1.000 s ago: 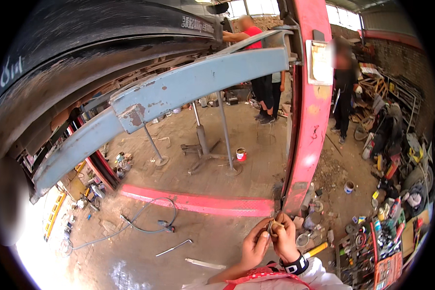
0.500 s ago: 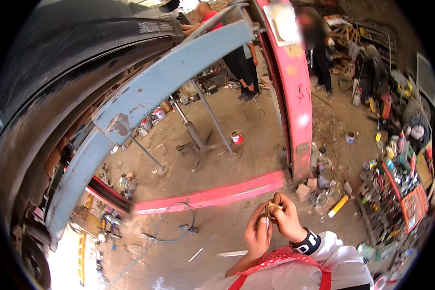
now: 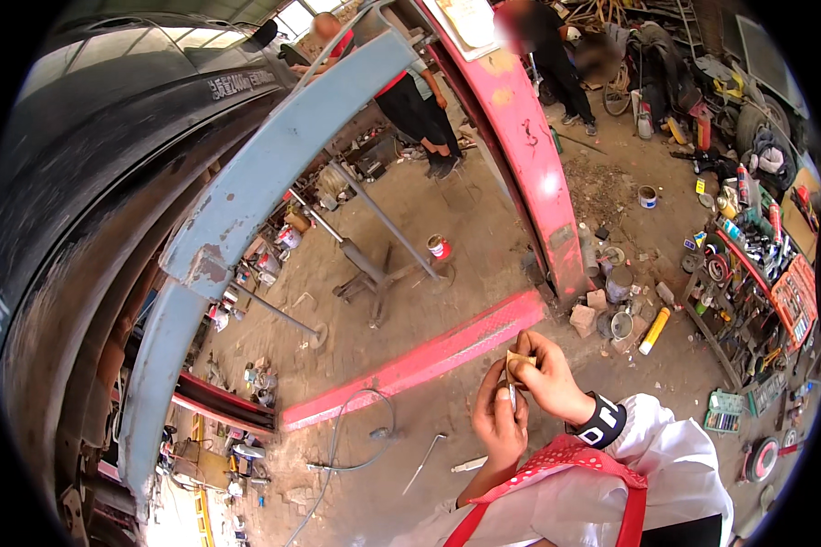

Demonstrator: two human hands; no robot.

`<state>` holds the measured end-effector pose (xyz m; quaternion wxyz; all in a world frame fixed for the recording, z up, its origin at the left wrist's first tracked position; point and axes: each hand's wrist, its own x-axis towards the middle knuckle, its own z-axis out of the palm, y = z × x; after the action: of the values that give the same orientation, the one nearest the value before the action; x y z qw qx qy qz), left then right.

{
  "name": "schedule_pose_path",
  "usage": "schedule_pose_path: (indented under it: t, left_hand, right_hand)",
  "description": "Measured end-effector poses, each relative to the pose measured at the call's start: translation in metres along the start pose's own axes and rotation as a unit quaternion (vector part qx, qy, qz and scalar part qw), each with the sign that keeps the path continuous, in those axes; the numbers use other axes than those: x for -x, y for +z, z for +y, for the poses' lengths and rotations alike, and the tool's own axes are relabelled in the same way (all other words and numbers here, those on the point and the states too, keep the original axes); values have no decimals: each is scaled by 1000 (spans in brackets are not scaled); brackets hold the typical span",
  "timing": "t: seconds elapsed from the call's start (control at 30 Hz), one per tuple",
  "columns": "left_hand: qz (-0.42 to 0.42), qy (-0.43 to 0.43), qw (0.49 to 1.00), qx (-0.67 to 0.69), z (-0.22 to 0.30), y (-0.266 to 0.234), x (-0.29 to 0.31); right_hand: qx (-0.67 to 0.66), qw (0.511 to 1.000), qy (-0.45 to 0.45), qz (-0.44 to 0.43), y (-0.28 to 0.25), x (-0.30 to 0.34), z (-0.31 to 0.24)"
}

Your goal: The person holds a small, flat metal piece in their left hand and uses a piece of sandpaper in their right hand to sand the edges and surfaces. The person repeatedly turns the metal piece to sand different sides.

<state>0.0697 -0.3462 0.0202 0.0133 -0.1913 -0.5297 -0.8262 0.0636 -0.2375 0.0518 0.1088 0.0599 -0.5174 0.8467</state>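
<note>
Currently, both hands are together at lower centre, fingers curled nearly closed. Left hand (image 3: 499, 421): thumb and fingers pinch a slim silvery piece (image 3: 512, 398). Right hand (image 3: 553, 381): thumb and fingertips grip a small tan piece (image 3: 521, 359), just above the silvery one; whether the two pieces touch, cannot tell.

Surroundings: a red floor beam (image 3: 410, 363) lies across the ground just beyond the hands, meeting a red post (image 3: 529, 146). A chipped blue arm (image 3: 283, 150) runs from near the post top toward the underside of a dark vehicle (image 3: 119, 137), obstructing the left side. Past the beam: a jack (image 3: 365, 263) and a red-and-white can (image 3: 439, 247). Near side: a looped hose (image 3: 335, 442) and a thin metal rod (image 3: 423, 463). Rightward: broken bricks (image 3: 582, 319), a yellow tube (image 3: 654, 331), an orange tool case (image 3: 795, 301). Two other people stand farther back.
</note>
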Motion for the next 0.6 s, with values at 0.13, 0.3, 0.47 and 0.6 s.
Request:
schedule_pose_path:
  t: [0.13, 0.3, 0.47, 0.6]
  left_hand:
    - [16, 0, 1000, -14, 4, -5, -2]
    - [48, -5, 999, -18, 11, -14, 7]
    - [62, -6, 998, -18, 18, -21, 8]
    - [72, -4, 997, -22, 23, -23, 7]
  right_hand:
    - [19, 1000, -1, -10, 3, 6, 18]
    - [0, 1000, 20, -5, 19, 0, 27]
    - [-7, 999, 34, -18, 30, -3, 25]
    - [26, 999, 12, -33, 31, -9, 36]
